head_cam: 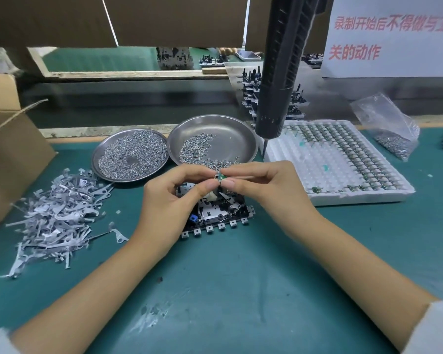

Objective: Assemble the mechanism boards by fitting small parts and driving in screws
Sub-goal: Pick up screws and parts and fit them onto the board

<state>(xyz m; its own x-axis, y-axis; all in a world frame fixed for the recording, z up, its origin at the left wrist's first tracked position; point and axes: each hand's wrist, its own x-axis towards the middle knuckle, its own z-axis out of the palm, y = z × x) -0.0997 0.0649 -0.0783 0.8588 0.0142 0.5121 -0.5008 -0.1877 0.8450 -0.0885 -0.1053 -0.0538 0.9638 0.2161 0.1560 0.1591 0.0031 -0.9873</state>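
Green desk | small green part pinched between left hand and right hand, just above mechanism board | advice: align before seating, then screws from dish, hanging screwdriver behind
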